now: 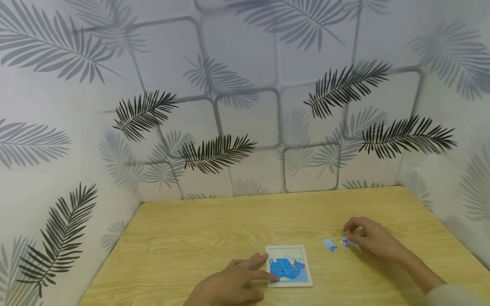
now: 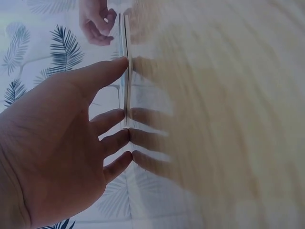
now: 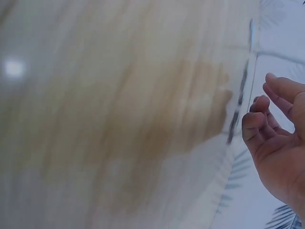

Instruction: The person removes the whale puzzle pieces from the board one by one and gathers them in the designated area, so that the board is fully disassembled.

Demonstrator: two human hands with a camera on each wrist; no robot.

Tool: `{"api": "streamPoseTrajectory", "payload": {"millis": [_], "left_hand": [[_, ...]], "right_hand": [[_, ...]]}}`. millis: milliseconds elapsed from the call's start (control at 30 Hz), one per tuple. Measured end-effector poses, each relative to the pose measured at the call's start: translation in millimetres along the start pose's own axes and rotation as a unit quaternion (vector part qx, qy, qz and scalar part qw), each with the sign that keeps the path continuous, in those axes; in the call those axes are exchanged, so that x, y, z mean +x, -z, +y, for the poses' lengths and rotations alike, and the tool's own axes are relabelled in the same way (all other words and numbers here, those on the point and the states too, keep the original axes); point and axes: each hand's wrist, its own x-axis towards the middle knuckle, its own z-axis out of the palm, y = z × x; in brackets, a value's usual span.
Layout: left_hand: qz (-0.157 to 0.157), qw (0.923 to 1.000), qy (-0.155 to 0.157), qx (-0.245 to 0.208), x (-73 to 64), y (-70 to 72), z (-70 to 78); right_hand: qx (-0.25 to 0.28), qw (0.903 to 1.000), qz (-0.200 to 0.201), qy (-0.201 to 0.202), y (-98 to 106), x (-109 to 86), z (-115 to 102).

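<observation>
A square puzzle board [image 1: 309, 280] with a pale frame and a blue whale picture lies on the table. My left hand [image 1: 237, 278] rests at its left side, with extended fingers touching the frame and the picture's lower edge. In the left wrist view the thumb and fingertips of the left hand [image 2: 62, 138] meet the thin board edge [image 2: 126, 76]. To the right of the board lies a blue jigsaw piece [image 1: 328, 244]. Other pieces [image 1: 346, 242] are partly hidden under my right hand [image 1: 369, 238]. In the right wrist view, the right hand [image 3: 279, 138] has loosely bent fingers and nothing between them.
A light wood-grain table [image 1: 214, 225] bears the board and loose pieces. Its back edge meets a wall [image 1: 249, 170] with a leaf pattern, and more of this wall stands at both sides.
</observation>
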Motion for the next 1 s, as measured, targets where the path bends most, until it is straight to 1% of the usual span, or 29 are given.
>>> {"api": "streamPoseTrajectory", "payload": {"millis": [100, 167, 367, 500, 633, 700, 867, 1000], "left_hand": [[-0.004, 1.0, 0.0, -0.007, 0.4, 0.7, 1.0], [-0.008, 0.9998, 0.006, -0.014, 1.1, 0.2, 1.5], [-0.018, 0.9982, 0.05, -0.03, 2.0, -2.3, 3.7], [-0.02, 0.9974, 0.064, -0.027, 1.7, -2.6, 3.9], [-0.026, 0.9976, 0.063, -0.014, 2.5, -1.3, 3.0], [-0.031, 0.9979, 0.057, -0.006, 2.9, -0.1, 2.6], [-0.036, 0.9984, 0.043, -0.005, 2.3, 2.9, 3.8], [-0.035, 0.9987, 0.037, 0.002, 2.4, 5.1, 6.2]], "right_hand": [[0.02, 0.9997, -0.013, -0.002, -12, 9.8, -12], [0.029, 0.9993, -0.024, 0.002, -20, 15.9, -19], [0.067, 0.9953, -0.068, 0.016, -46, 30.8, -39], [0.059, 0.994, -0.087, 0.032, -65, 40.0, -50], [0.059, 0.9924, -0.105, 0.028, -84, 49.1, -61], [0.069, 0.9902, -0.119, 0.024, -92, 52.9, -67], [0.085, 0.9849, -0.149, 0.022, -109, 59.4, -80], [0.07, 0.9845, -0.16, 0.02, -119, 64.0, -90]]}}
